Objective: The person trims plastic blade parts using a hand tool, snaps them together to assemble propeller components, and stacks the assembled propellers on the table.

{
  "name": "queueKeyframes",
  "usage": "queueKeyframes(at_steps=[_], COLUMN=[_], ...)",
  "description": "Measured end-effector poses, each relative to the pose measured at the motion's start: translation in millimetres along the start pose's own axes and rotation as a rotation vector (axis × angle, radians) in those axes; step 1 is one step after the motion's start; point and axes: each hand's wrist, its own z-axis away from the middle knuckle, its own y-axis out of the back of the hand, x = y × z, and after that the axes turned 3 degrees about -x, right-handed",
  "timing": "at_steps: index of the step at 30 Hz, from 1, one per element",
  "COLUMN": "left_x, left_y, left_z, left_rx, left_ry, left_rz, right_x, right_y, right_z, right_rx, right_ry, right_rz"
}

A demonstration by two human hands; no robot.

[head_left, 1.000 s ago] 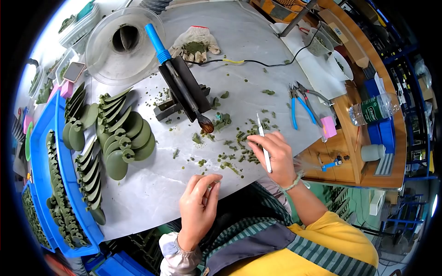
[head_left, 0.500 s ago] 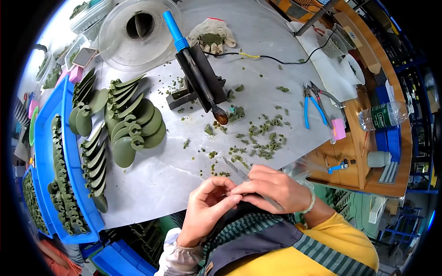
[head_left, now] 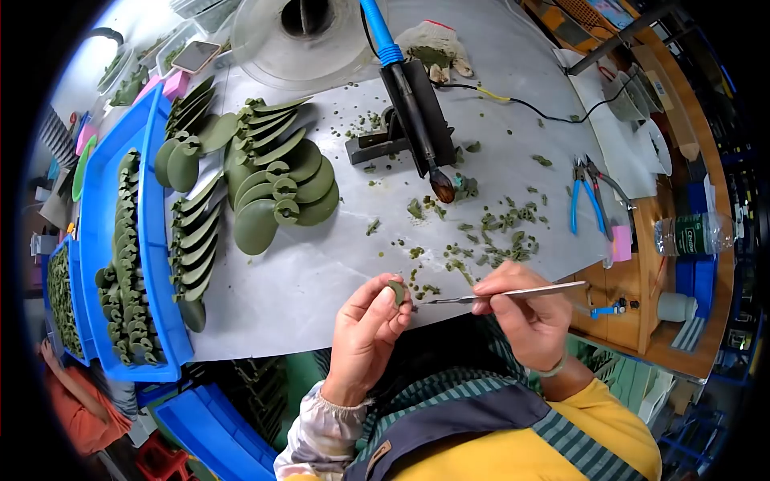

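My left hand (head_left: 368, 333) pinches a small dark green rounded piece (head_left: 396, 292) between thumb and fingers. In my right hand (head_left: 529, 313) is a slim metal scalpel-like tool (head_left: 533, 292), held almost level with its narrow tip pointing left. The tip lies just right of the green piece, with a small gap between them. Beyond my hands, small green offcuts (head_left: 501, 228) are scattered over the grey table (head_left: 297, 309). Further back, a soldering iron (head_left: 413, 112) with a blue handle rests in a black stand (head_left: 377, 148), its brown tip pointing toward me.
Green disc-shaped pieces (head_left: 257, 227) stand in overlapping rows at left, beside a blue tray (head_left: 166, 240) of small green parts. Pliers (head_left: 585, 200), a pink block (head_left: 622, 243) and a bottle (head_left: 691, 234) are at right. A stained glove (head_left: 433, 48) lies behind the iron.
My hands have moved apart; the right one has shifted right and turned the tool nearly level. The green piece now shows in my left fingers. The whole view has shifted.
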Motion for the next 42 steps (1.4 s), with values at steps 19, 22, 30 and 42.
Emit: queueKeyframes(at_steps=[19, 22, 30, 42], left_x=[-9, -7, 68, 105], left_y=[-1, 1, 38, 85], left_z=[1, 2, -14, -36], left_rx=[0.001, -0.017, 0.578, 0.474], left_ry=[-0.305, -0.302, -0.961, -0.767], left_rz=[-0.3, -0.36, -1.454, -1.035], right_x=[2, 4, 8, 11], right_y=[-15, -19, -16, -8], right_z=[-9, -10, 0, -5], right_rx=[-0.046, -0.053, 0.035, 0.068], right_ry=[0.238, 0.254, 0.143, 0.102], right_rz=[0.264, 0.256, 0.074, -0.001])
